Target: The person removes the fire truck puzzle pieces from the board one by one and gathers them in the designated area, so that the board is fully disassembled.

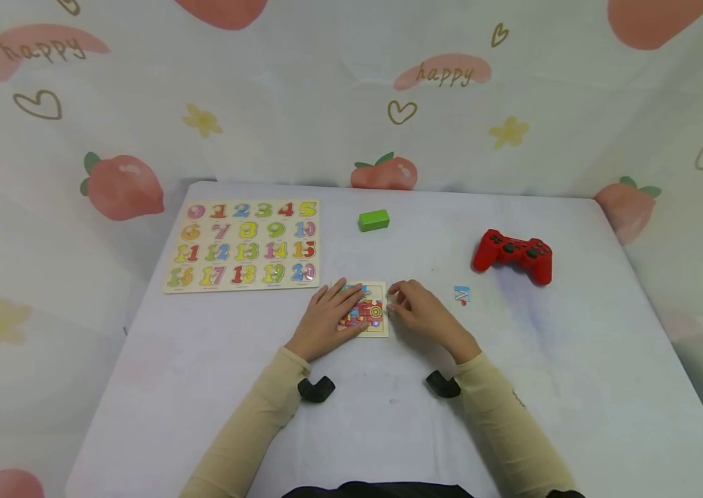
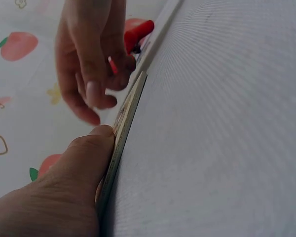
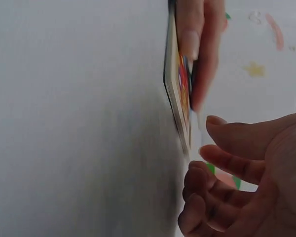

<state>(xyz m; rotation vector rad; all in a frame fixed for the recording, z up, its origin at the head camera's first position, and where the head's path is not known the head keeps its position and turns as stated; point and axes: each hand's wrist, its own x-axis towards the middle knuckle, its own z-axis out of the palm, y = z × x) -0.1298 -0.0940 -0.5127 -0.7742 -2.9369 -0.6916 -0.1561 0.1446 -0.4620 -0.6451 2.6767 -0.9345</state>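
Observation:
A small wooden puzzle [image 1: 378, 317] with a red vehicle picture lies flat on the table. My left hand [image 1: 330, 319] rests on its left part with fingers stretched out, covering some of the picture. In the left wrist view the thumb [image 2: 84, 153] lies along the near edge of the board. Just off the puzzle's right edge is my right hand [image 1: 420, 308], its fingers loosely bent. Nothing shows between its thumb and fingers in the right wrist view. A small blue and white puzzle piece [image 1: 462, 294] with a red spot lies to the right of that hand.
A number board [image 1: 245, 245] with coloured numerals lies at the back left. Behind the puzzle stands a green block [image 1: 373, 220]. A red game controller [image 1: 513, 256] lies at the right. A printed cloth [image 1: 302, 90] hangs along the table's back edge.

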